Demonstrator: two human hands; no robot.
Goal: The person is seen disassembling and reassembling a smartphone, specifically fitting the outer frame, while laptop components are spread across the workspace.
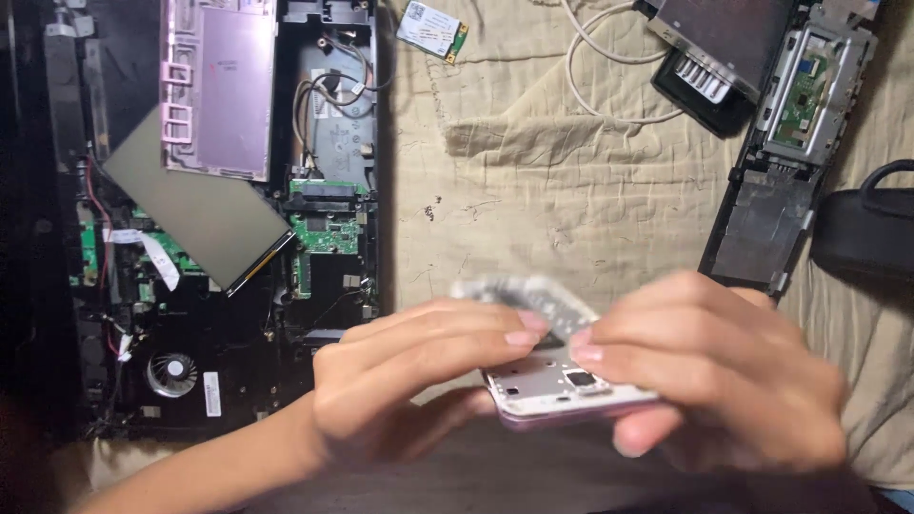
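Phone (557, 385), pink at the edge and with its back cover off, sits low in the middle of the view, held in both hands above a tan cloth (533, 190). Left hand (409, 385) curls round the phone's left side, with its fingers laid over the top. Right hand (724, 381) grips the right side, thumb under and fingers on top. A blurry silver plate (519, 295) lifts up at the phone's far end, by the fingertips. It looks like the person is at the step of taking that plate off the phone. The next move would need a soft, slow pull so nothing bends or snaps. An opened laptop (324, 238) with a fan (172, 374) lies to the left. A small green card (431, 29) and a white cable (595, 90) lie further up the cloth.
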